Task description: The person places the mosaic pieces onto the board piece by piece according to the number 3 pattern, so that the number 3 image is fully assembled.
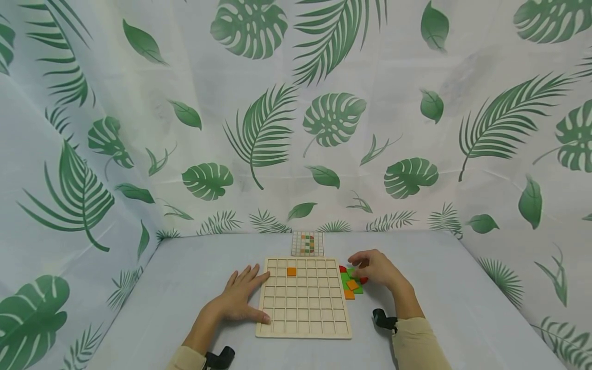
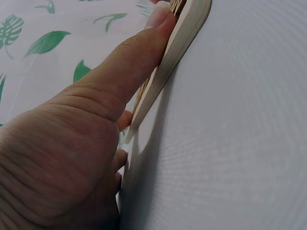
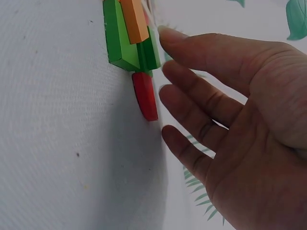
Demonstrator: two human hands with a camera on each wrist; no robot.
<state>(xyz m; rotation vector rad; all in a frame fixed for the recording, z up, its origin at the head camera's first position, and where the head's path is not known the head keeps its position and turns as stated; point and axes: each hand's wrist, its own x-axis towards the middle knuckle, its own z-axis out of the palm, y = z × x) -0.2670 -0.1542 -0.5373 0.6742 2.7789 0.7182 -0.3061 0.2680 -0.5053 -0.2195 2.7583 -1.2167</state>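
Observation:
A light wooden grid board (image 1: pixel 307 311) lies on the table, with one orange square tile (image 1: pixel 291 271) in a cell toward its far left. My left hand (image 1: pixel 238 299) rests at the board's left edge with fingers spread; in the left wrist view its thumb (image 2: pixel 129 62) lies along the rim. On the right, my right hand (image 1: pixel 378 268) hovers over a small pile of flat pieces, fingers loosely bent and nothing between them. A green piece (image 3: pixel 117 40), an orange piece (image 3: pixel 134 21) and a red curved piece (image 3: pixel 145 96) show just beyond its fingertips.
Behind the board lies a small pattern card (image 1: pixel 307 244) with a grid of coloured squares. The table is covered in white cloth (image 1: pixel 208 257), and a leaf-print curtain (image 1: pixel 277 200) stands at the back and sides.

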